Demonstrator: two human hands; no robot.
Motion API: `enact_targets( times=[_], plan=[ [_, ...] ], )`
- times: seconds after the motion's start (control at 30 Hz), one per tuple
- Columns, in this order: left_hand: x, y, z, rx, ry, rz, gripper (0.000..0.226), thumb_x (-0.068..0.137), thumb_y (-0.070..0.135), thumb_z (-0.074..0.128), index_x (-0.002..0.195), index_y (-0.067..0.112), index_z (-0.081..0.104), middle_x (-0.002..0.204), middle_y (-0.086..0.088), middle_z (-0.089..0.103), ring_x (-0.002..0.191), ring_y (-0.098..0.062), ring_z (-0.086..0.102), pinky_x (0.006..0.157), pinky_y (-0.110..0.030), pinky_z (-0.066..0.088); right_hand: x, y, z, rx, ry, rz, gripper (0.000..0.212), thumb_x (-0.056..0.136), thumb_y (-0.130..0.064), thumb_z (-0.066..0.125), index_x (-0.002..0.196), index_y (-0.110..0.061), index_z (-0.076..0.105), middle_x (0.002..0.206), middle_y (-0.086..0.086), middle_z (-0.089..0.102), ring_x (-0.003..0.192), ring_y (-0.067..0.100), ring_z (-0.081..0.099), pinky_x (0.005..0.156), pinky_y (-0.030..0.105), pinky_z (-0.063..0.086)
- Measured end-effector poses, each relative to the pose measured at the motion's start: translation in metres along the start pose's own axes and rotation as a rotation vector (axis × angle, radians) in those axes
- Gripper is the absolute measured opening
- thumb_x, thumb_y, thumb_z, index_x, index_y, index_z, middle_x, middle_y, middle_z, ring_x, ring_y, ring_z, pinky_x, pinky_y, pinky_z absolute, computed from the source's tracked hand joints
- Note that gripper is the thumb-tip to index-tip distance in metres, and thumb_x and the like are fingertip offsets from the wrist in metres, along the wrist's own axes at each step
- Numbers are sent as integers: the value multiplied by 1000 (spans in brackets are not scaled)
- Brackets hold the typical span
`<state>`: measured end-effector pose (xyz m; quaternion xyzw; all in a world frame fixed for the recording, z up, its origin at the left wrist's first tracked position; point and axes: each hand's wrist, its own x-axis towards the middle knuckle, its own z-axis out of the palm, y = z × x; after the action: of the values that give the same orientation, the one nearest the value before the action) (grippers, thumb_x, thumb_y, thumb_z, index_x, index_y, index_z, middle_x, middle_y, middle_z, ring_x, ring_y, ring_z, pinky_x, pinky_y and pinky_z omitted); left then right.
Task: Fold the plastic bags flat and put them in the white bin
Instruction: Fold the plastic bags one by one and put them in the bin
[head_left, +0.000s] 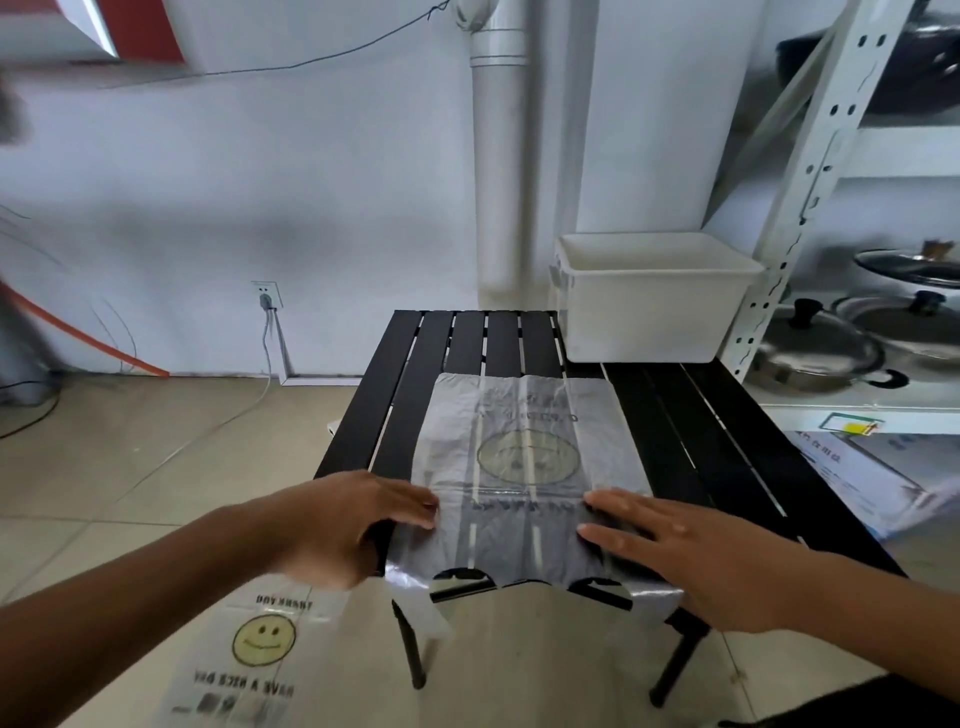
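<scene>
Clear plastic printed with a smiley face: the bag (524, 457) lies spread on the black slatted table (727, 441), its handle loops hanging over the near edge at 6 o'clock. My left hand (353, 525), a little blurred, sits at the bag's 9 o'clock edge. Its fingers (415, 506) are stretched out loosely with the tips laid on the film. My right hand (691, 556) lies flat on the 3 o'clock side, fingers straight and spread, pressing the film down and clasping nothing. The white bin (649, 306) stands at 1 o'clock from the bag, on the table's far corner. A second smiley bag (260, 649) lies on the floor at 7 o'clock.
</scene>
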<state>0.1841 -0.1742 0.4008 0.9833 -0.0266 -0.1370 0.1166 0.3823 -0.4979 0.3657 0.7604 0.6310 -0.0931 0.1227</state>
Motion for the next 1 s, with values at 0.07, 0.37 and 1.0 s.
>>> enact_targets(
  times=[0.07,0.37,1.0],
  plan=[
    [-4,1,10,91,-23,49,78,82,24,59,149,47,28,158,32,14,144,8,21,120,-29,27,0,3,8,-38,126,-29,106,77,-11,61,155,-40,-2,166,-2,-1,149,11,2,118,25,12],
    [5,-15,25,-57,222,82,97,62,73,74,147,42,38,152,32,27,139,15,24,119,-24,21,11,16,2,815,362,33,20,87,-23,74,105,-31,78,115,-11,73,115,8,64,99,26,51],
    [97,-10,-1,-882,720,-249,13,93,12,66,86,21,72,72,2,71,62,-6,61,66,-20,50,72,55,-28,1572,271,942,22,98,-26,53,102,-7,63,84,11,52,75,25,49,67,36,44]
  ],
)
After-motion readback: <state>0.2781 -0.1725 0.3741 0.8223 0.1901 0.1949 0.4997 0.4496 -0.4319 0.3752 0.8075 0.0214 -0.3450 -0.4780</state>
